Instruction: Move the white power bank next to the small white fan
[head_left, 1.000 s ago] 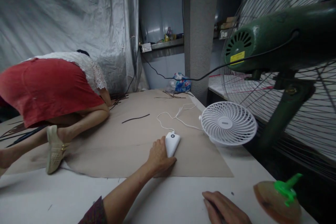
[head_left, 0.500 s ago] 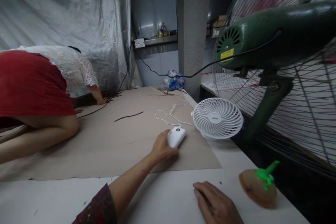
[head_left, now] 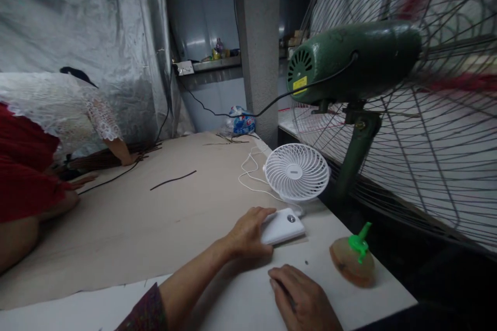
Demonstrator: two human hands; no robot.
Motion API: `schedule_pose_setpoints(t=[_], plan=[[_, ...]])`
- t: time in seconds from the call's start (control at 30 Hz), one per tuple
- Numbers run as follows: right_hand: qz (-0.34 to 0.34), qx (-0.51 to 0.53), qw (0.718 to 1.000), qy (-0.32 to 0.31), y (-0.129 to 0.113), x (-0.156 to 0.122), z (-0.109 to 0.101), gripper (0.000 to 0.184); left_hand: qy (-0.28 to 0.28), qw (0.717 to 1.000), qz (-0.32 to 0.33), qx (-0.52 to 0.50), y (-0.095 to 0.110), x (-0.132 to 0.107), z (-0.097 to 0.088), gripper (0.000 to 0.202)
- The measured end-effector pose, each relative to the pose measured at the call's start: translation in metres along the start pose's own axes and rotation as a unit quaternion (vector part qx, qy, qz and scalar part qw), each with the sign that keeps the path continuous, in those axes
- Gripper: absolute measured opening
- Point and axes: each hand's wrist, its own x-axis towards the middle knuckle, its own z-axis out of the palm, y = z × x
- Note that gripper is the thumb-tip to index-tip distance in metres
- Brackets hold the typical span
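My left hand (head_left: 248, 231) is closed round the near end of a white power bank (head_left: 282, 225) that lies flat at the right edge of the brown sheet (head_left: 155, 212). A white cable (head_left: 252, 176) runs from the power bank towards a small white desk fan (head_left: 297, 172) just behind it. My right hand (head_left: 303, 297) rests palm down on the white table (head_left: 240, 300) close to me, fingers together, nothing visible under it. A brown lump with a green plastic top (head_left: 354, 258) sits to its right.
A large green pedestal fan (head_left: 349, 70) with a wire cage stands at the table's right edge. Another person in a red skirt and white lace top (head_left: 42, 134) kneels on the sheet at left. Dark strips (head_left: 173, 180) lie on the sheet. A concrete pillar (head_left: 258, 46) rises behind.
My left hand has slid the power bank to the right and nearer to me, to the sheet's edge by the small fan. The view has swung right; the kneeling person has shifted left.
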Motion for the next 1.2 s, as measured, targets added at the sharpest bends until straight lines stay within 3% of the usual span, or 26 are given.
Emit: schedule_pose_setpoints(t=[0.2, 0.47, 0.67, 0.8, 0.93, 1.03, 1.2], plan=[[0.014, -0.004, 1.000, 0.006, -0.001, -0.001, 0.001, 0.016, -0.002, 0.998, 0.058, -0.035, 0.003, 0.020, 0.011, 0.093], [0.018, -0.010, 1.000, -0.009, 0.001, -0.003, 0.004, 0.019, -0.001, 0.998, 0.037, -0.055, 0.006, 0.048, 0.032, 0.100], [-0.003, -0.024, 1.000, 0.000, 0.004, -0.005, 0.008, 0.022, 0.020, 0.997, 0.042, -0.056, 0.006, 0.059, 0.041, 0.089], [0.007, -0.018, 1.000, -0.006, 0.005, -0.007, 0.010, 0.022, 0.035, 0.996, 0.054, -0.061, 0.006, 0.052, 0.041, 0.085], [0.012, -0.022, 1.000, -0.007, 0.007, -0.009, 0.012, 0.021, 0.061, 0.997, 0.007, -0.052, 0.009, 0.030, 0.033, 0.093], [0.004, -0.024, 1.000, -0.007, 0.009, -0.009, 0.014, 0.021, 0.065, 0.996, -0.031, -0.046, 0.009, 0.017, 0.027, 0.084], [-0.002, -0.030, 0.999, -0.011, 0.008, -0.008, 0.012, 0.021, 0.068, 0.994, -0.049, -0.072, -0.002, 0.016, 0.032, 0.079]])
